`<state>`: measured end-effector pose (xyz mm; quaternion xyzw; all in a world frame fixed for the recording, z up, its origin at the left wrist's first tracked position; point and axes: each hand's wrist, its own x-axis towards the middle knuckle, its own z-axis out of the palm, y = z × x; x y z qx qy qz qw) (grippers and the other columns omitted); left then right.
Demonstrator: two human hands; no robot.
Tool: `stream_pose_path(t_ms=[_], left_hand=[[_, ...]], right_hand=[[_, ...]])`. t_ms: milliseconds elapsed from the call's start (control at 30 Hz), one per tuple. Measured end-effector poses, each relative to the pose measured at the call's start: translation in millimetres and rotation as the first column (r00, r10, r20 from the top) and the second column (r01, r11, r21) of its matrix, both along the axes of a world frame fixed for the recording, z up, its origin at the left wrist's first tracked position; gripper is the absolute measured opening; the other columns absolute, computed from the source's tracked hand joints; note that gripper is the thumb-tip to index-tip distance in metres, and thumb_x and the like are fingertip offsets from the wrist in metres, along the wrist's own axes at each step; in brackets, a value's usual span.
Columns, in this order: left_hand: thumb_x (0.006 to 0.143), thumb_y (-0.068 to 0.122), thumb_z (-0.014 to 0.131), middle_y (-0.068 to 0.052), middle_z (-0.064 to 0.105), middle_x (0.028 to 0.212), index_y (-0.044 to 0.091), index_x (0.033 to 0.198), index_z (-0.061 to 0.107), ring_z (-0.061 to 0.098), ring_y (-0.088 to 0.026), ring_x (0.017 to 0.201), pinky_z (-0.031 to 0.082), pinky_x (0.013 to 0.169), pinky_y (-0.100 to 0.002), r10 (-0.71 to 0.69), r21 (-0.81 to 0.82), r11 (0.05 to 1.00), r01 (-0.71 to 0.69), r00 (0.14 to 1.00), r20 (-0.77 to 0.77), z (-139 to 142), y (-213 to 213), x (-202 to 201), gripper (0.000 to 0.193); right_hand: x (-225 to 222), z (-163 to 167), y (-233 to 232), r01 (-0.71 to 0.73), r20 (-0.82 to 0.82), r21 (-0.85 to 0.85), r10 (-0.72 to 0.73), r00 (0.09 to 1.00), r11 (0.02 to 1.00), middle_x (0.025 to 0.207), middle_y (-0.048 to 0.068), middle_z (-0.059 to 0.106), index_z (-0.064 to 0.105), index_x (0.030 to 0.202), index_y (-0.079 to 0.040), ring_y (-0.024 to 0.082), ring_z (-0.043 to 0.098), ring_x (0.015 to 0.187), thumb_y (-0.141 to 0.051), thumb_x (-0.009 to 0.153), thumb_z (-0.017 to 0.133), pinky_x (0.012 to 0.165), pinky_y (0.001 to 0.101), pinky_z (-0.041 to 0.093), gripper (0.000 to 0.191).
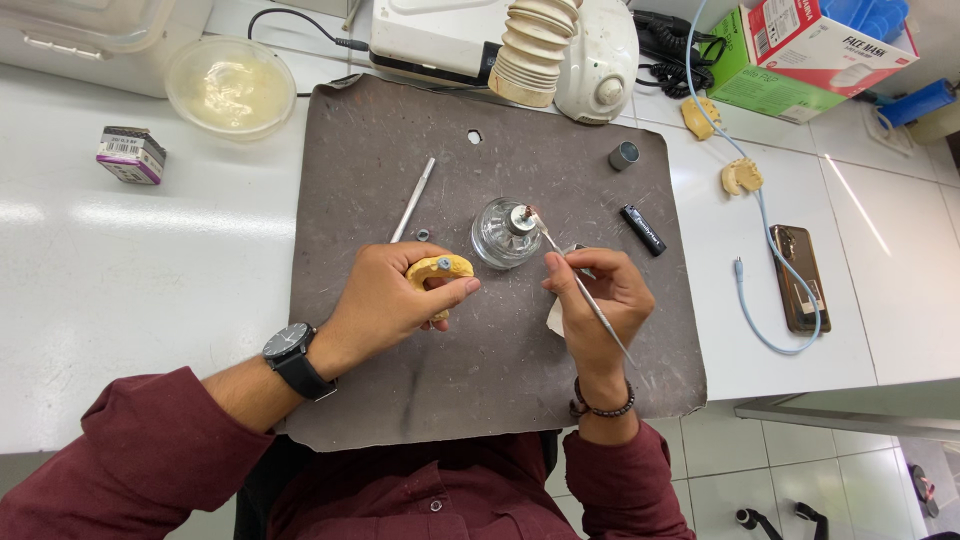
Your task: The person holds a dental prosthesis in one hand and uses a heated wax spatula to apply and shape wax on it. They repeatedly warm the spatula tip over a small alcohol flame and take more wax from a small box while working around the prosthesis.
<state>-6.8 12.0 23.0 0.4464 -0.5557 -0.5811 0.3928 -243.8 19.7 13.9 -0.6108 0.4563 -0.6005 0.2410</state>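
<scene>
You hold a yellow cast and heat a thin tool at the burner.

Your left hand (pixel 385 300) grips the cast (pixel 440 270) above the middle of the grey mat (pixel 360 180). Your right hand (pixel 597 300) is closed pen-style round the tool (pixel 585 290), its tip touching the wick of the glass burner (pixel 505 232) just beside the cast. This looks like the heating step; next the tip needs a steady, short carry to the cast. A spare rod (pixel 413 198) lies toward the mat's far edge.
</scene>
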Motion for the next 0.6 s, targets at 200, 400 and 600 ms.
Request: stream_pose_path(t_ms=[200, 400, 600], left_hand=[[0.085, 0.024, 0.080, -0.002, 0.074, 0.071, 0.002, 0.100, 0.080, 0.072, -0.007, 0.057, 0.059, 0.049, -0.020, 0.024, -0.004, 1.000, -0.024, 1.000, 0.000, -1, 1, 0, 0.026], [0.085, 0.024, 0.079, -0.001, 0.075, 0.071, 0.003, 0.101, 0.079, 0.073, -0.007, 0.057, 0.060, 0.049, -0.020, 0.019, -0.021, 1.000, -0.019, 1.000, 0.012, 1, 1, -1, 0.026], [0.085, 0.024, 0.079, -0.002, 0.075, 0.071, 0.003, 0.102, 0.079, 0.073, -0.007, 0.057, 0.060, 0.048, -0.020, 0.019, -0.033, 0.999, -0.019, 1.000, 0.001, -2, 1, 0, 0.027]], right_hand=[[2, -16, -3, 0.047, -0.067, -0.008, -0.047, 0.997, 0.999, 0.089, 0.011, 0.073, 0.066, 0.100, 0.003, 0.017, 0.075, 0.079, 0.006, 0.094, 0.074, 0.069, 0.0238, 0.063, 0.011], [1, -17, -6, 0.039, -0.021, -0.019, -0.039, 0.999, 0.999, 0.091, 0.012, 0.072, 0.065, 0.100, 0.003, 0.018, 0.076, 0.081, 0.006, 0.094, 0.073, 0.070, 0.0248, 0.064, 0.011], [2, -18, -6, 0.046, -0.007, -0.004, -0.047, 0.999, 0.999, 0.091, 0.012, 0.072, 0.065, 0.101, 0.003, 0.018, 0.076, 0.081, 0.005, 0.095, 0.074, 0.069, 0.0243, 0.064, 0.010]])
